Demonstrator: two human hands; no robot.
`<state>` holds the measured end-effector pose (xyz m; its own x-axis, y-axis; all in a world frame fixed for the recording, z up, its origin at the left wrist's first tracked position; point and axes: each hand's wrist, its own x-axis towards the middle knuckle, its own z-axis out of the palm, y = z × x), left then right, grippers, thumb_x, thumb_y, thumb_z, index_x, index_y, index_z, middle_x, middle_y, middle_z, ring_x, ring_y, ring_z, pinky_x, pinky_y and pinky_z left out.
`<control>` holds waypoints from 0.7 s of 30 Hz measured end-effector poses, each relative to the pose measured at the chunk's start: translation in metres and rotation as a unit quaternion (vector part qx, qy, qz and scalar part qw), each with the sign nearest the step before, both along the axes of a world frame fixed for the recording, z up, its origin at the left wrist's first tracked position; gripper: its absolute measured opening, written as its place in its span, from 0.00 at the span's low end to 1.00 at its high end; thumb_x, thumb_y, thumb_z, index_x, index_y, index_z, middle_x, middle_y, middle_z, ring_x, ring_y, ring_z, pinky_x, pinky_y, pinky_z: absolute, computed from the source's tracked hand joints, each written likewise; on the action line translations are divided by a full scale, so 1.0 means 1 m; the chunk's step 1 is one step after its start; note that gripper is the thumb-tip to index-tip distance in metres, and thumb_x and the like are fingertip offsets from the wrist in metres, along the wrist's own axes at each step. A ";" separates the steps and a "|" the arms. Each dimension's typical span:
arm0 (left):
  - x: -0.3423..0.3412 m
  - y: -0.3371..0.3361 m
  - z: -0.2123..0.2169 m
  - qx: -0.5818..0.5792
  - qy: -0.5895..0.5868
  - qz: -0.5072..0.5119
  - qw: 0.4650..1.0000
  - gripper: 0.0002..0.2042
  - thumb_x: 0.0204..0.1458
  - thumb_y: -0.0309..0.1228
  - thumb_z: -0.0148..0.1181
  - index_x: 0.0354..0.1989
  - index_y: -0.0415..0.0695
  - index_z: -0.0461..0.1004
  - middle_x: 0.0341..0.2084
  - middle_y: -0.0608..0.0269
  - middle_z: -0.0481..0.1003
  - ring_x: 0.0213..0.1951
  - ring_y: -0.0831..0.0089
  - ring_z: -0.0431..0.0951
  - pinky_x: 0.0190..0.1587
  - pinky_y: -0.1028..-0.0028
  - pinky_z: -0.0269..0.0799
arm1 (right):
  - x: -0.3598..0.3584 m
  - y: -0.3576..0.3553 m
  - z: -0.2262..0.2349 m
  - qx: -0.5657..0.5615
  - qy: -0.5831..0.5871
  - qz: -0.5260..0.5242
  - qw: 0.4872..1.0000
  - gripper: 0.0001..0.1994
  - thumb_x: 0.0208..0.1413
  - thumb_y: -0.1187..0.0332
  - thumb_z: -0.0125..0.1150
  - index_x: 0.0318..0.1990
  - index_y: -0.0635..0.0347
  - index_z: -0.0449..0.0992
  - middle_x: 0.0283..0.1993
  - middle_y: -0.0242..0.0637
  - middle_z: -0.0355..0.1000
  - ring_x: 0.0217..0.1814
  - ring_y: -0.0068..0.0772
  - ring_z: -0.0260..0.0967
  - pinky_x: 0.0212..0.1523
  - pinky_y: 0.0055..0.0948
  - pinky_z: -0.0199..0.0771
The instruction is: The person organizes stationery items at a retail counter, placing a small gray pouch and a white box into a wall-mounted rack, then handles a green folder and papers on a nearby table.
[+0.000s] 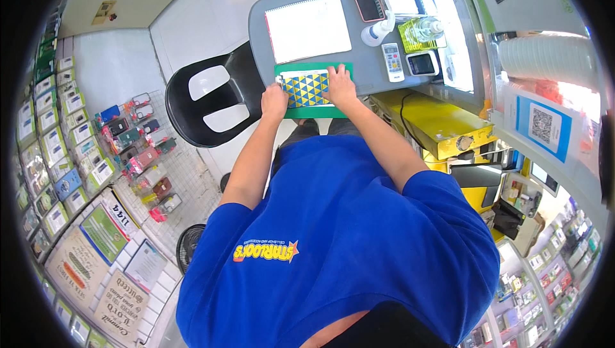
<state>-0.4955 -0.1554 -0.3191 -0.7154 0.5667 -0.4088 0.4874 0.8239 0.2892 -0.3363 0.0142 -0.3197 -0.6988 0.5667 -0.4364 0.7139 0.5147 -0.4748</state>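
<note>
A rectangular sheet with blue, yellow and white triangles lies over a green mat at the near edge of the grey table. My left hand is closed at the sheet's left end, its fingertips at the edge. At the right end, my right hand has its fingers bent down and gripping the sheet's side. White material shows along the sheet's upper edge; what lies beneath it is hidden.
On the grey table are a spiral notebook, a phone, a white spray bottle, a remote control and a green basket. A black chair stands left; a yellow cabinet stands right.
</note>
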 end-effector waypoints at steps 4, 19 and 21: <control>-0.001 0.008 -0.002 -0.022 -0.017 0.003 1.000 0.11 0.52 0.26 0.59 0.41 0.33 0.78 0.40 0.35 0.81 0.44 0.38 0.82 0.50 0.49 0.78 | -0.002 -0.002 0.002 0.003 -0.021 0.013 1.000 0.41 0.38 0.64 0.83 0.60 0.59 0.64 0.60 0.49 0.60 0.62 0.54 0.65 0.56 0.44 0.81; -0.034 -0.007 -0.005 0.017 -0.099 -0.020 0.995 0.13 0.51 0.30 0.63 0.38 0.31 0.80 0.36 0.33 0.80 0.43 0.39 0.82 0.49 0.50 0.78 | -0.011 -0.015 0.000 0.088 -0.080 0.067 0.991 0.37 0.38 0.59 0.84 0.54 0.59 0.68 0.57 0.42 0.63 0.63 0.47 0.64 0.56 0.49 0.75; -0.035 -0.009 -0.006 0.021 -0.112 -0.018 0.993 0.13 0.51 0.30 0.62 0.38 0.31 0.80 0.36 0.32 0.80 0.43 0.37 0.82 0.50 0.49 0.78 | -0.009 -0.017 -0.006 0.108 -0.069 0.069 0.989 0.35 0.39 0.59 0.83 0.54 0.58 0.69 0.56 0.43 0.67 0.61 0.48 0.68 0.56 0.48 0.76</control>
<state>-0.5309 -0.1642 -0.3252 -0.5875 0.6104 -0.5313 0.4366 0.7919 0.4270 -0.3455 -0.0031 -0.3253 -0.7184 0.5603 -0.4123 0.6801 0.6904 -0.2467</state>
